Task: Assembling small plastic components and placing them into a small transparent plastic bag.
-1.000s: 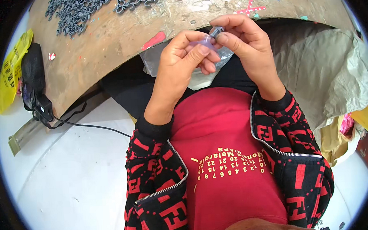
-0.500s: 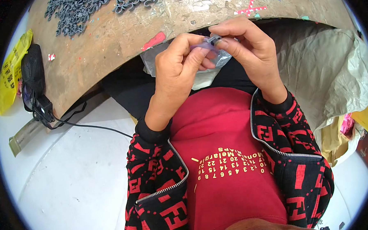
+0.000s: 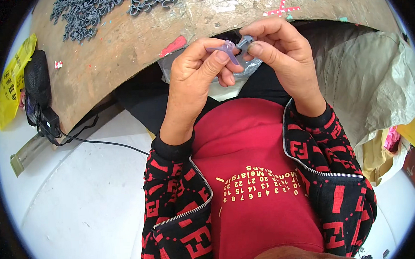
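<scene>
Between the thumb and fingers of my left hand (image 3: 198, 67) is a small translucent purple plastic piece (image 3: 226, 50) with splayed arms and a short round stub. My right hand (image 3: 280, 50) pinches a small grey plastic part (image 3: 244, 43), perhaps a clip, by its lower end. The two pieces face each other with a narrow gap between them, just past the table's near edge. Fingers cover part of both pieces, so their full shapes are hidden.
On the wooden table (image 3: 125, 45) lie many curved dark grey plastic pieces (image 3: 89, 16). A red patch (image 3: 173, 46) marks its edge. Clear plastic (image 3: 167, 66) hangs below my hands. At left are a yellow bag (image 3: 15, 80) and black cable (image 3: 101, 142); at right, a pale sack (image 3: 367, 76).
Half a second ago the purple and grey pieces were together between my fingers. Now they are apart, the purple piece in my left hand and the grey one in my right.
</scene>
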`<state>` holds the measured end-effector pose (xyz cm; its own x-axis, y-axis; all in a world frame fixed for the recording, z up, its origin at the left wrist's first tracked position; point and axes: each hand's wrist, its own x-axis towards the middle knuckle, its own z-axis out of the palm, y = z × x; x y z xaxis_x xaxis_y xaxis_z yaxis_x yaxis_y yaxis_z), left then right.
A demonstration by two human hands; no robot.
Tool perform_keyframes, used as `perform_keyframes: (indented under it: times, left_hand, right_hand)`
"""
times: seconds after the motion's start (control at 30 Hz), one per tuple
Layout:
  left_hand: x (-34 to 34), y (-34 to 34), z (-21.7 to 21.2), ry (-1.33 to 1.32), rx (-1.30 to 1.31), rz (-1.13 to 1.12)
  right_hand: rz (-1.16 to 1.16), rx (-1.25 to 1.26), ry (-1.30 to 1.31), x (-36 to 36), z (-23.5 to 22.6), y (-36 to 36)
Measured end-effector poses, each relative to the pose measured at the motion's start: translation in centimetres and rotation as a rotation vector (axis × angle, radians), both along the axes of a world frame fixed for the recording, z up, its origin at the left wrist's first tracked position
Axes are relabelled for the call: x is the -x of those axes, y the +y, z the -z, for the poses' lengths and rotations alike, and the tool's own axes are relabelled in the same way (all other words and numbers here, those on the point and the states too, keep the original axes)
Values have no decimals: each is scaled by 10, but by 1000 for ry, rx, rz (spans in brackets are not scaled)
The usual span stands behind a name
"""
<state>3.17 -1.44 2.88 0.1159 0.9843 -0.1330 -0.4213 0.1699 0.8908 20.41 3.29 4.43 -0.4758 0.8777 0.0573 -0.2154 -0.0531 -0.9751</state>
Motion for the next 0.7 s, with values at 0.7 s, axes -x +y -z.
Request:
perform_keyframes:
  times: [0.7]
  left_hand:
    - [-2, -5, -9, 864, -438, -153]
  right_hand:
    - [-21, -516, -253, -3, 11, 8]
